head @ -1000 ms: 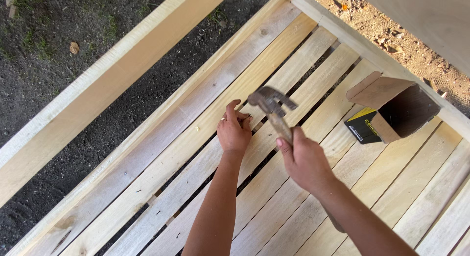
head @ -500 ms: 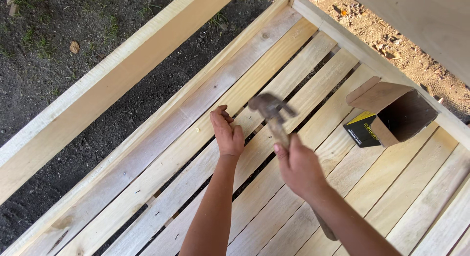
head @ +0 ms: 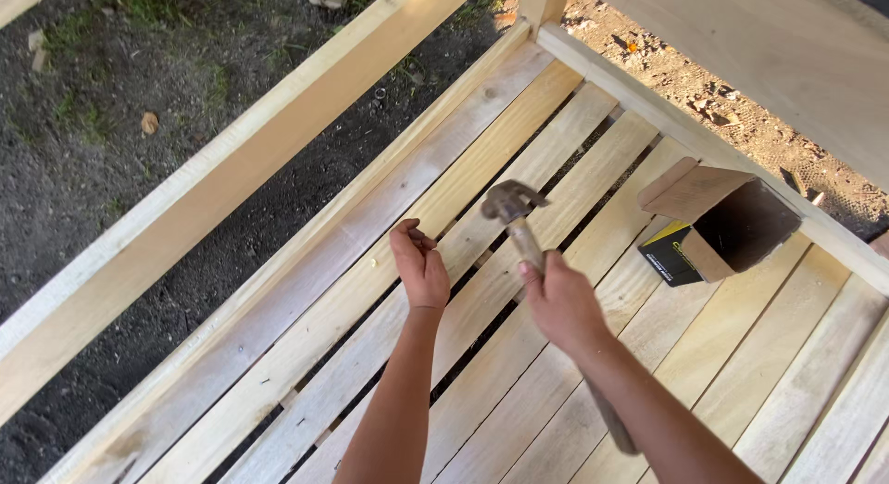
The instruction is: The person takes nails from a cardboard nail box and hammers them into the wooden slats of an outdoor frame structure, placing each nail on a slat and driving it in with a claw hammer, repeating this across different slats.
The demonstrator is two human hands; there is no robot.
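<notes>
Item one, lower centre: my right hand (head: 563,303), fist wrapped round a hammer (head: 515,209) handle, head raised at mid-frame. Item two, just left: my left hand (head: 419,266), fingers curled narrow above a pale slat (head: 306,289); contents, I cannot tell. Item three, right of centre: open cardboard box (head: 718,220) on the slats.

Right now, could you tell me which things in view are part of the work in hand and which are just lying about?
In use:
- hammer in the right hand
- left hand pinched above the wooden slats

Lying about:
- open cardboard box
- long beam
- debris on dirt ground
</notes>
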